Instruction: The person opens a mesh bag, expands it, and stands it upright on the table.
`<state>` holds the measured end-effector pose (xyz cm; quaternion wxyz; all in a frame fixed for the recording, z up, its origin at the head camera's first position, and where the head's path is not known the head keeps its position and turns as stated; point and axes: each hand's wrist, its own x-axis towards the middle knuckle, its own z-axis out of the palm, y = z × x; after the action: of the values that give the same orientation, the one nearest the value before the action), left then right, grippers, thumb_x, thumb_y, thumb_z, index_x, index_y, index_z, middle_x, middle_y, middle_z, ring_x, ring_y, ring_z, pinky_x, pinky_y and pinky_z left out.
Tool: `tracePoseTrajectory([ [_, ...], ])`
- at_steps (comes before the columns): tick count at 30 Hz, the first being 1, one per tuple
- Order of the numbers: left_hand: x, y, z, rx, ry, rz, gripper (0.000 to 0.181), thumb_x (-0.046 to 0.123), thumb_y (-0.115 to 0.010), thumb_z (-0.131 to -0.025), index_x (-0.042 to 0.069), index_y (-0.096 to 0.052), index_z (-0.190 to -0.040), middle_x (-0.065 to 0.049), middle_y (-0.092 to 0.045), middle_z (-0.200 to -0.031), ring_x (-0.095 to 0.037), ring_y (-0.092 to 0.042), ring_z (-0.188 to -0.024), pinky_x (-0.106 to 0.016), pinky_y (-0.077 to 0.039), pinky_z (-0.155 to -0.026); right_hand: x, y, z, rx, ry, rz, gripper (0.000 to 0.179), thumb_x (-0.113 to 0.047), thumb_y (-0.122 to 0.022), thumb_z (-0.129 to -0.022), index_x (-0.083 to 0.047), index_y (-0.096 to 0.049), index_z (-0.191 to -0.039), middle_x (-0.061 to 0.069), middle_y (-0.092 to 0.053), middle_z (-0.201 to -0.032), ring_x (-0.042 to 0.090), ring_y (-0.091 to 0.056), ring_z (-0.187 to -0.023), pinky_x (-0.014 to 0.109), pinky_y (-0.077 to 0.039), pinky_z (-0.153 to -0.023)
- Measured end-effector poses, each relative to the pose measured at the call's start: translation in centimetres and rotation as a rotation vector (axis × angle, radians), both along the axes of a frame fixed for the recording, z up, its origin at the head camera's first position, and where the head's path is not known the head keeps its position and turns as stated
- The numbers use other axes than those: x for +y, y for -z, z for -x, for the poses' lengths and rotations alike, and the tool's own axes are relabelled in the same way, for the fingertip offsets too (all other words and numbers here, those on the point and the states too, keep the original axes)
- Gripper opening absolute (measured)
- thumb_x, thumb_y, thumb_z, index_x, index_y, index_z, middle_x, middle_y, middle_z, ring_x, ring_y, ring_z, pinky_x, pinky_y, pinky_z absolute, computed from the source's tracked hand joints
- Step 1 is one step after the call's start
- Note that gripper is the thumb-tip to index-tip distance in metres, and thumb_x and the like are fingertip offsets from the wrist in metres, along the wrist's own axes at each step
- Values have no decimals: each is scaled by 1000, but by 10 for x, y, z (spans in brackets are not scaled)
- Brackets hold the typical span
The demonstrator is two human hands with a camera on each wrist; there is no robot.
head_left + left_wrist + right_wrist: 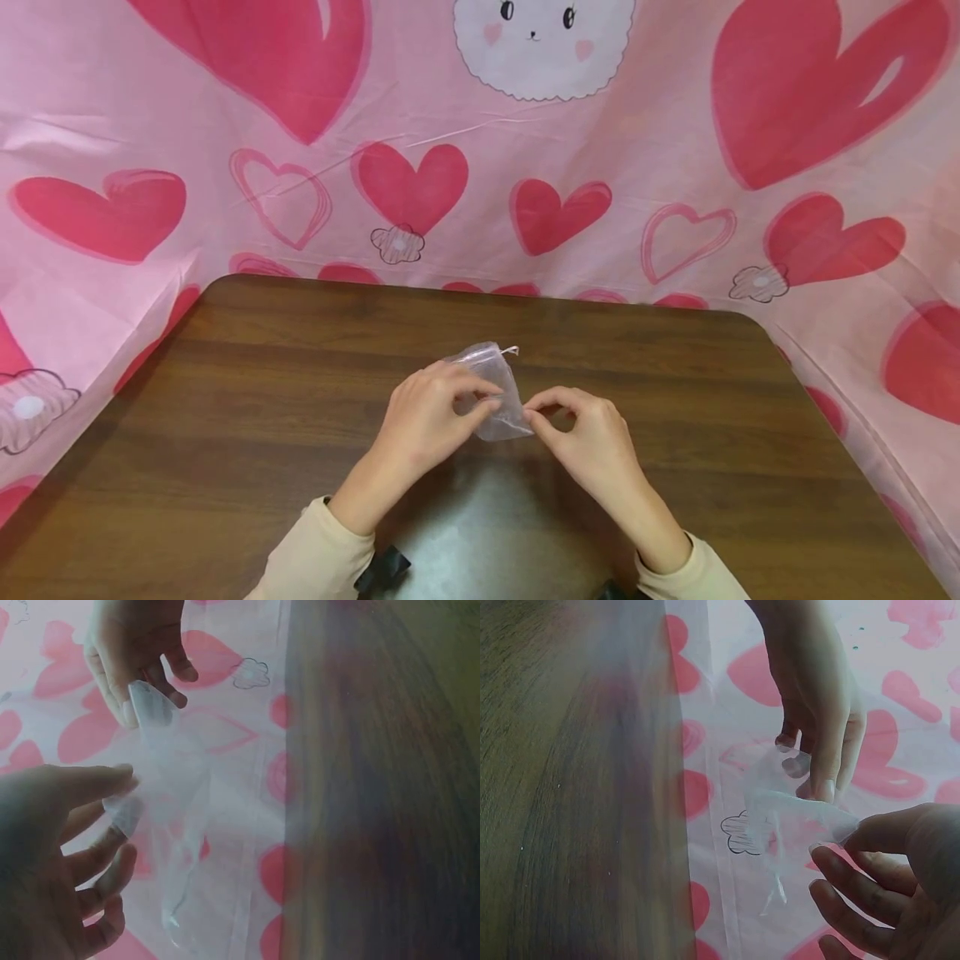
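A small sheer white drawstring pouch (501, 383) is held up over the table between both hands. My left hand (431, 412) pinches it near one side, thumb and forefinger meeting on the thin fabric. At the lower right corner, the thumb and forefinger of my right hand (592, 433) pinch the pouch as well. The pouch's white cord loop sticks out at the far top end. In the left wrist view the sheer fabric (176, 787) stretches between the two hands. The right wrist view shows the pouch (795, 825) with its cord ends dangling.
The dark brown wooden table (285, 358) has rounded far corners. Behind and beside it hangs a pink cloth (480, 150) printed with red hearts. Black straps (382, 571) show by the beige sleeves (318, 554).
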<state>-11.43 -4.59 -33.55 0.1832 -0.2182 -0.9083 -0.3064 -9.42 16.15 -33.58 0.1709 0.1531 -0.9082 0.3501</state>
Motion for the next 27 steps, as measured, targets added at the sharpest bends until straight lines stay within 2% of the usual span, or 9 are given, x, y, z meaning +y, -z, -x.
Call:
tracePoseTrajectory([
  [2, 1, 0, 1, 12, 8, 12, 10, 31, -83, -81, 30, -80, -90, 18, -68, -84, -7, -59, -79, -31, -49, -71, 1, 0, 0, 7, -4, 2, 16, -8, -83, -78, -20, -75, -82, -13, -69, -78, 11, -66, -74, 34, -51, -68],
  [3, 1, 0, 1, 16, 6, 13, 9, 31, -84, -80, 30, -79, -88, 18, -68, -83, -8, -58, -80, -30, -47, -66, 1, 0, 0, 11, -5, 3, 16, -8, -83, -78, -21, -75, -82, -13, -69, -78, 11, -66, -73, 33, -50, -68],
  [9, 3, 0, -1, 9, -61, -9, 8, 33, -85, -78, 32, -78, -82, 16, -56, -65, -5, -49, -64, -27, -40, -57, 2, 0, 1, 11, -15, 37, 16, -10, -85, -77, -22, -75, -82, -16, -70, -79, 6, -64, -73, 32, -51, -69],
  [14, 3, 0, -4, -1, -104, -23, 8, 30, -85, -77, 32, -78, -81, 14, -54, -65, -5, -49, -62, -27, -39, -55, -1, 0, -1, 4, -34, 68, 14, -16, -85, -78, -22, -77, -88, -17, -71, -81, 3, -64, -74, 31, -51, -70],
  [19, 0, -1, -4, -24, -95, -60, 11, 28, -86, -77, 28, -75, -78, 12, -54, -67, -5, -50, -63, -29, -41, -56, -3, -2, -3, 9, -35, 78, 17, -24, -84, -80, -21, -78, -95, -18, -69, -82, 4, -64, -75, 29, -51, -71],
  [24, 0, -3, -5, -29, -81, -73, 12, 29, -86, -77, 28, -74, -77, 13, -53, -66, -4, -49, -62, -29, -40, -55, -5, -4, -7, 31, -54, 42, 21, -31, -85, -79, -22, -78, -97, -21, -66, -81, 4, -61, -75, 28, -49, -67],
  [27, -1, -3, -5, -28, -82, -69, 12, 30, -85, -78, 28, -73, -78, 13, -52, -66, -4, -49, -62, -29, -40, -55, -5, -4, -8, 41, -71, 27, 20, -28, -85, -78, -22, -78, -96, -21, -66, -82, 3, -61, -75, 28, -49, -67],
])
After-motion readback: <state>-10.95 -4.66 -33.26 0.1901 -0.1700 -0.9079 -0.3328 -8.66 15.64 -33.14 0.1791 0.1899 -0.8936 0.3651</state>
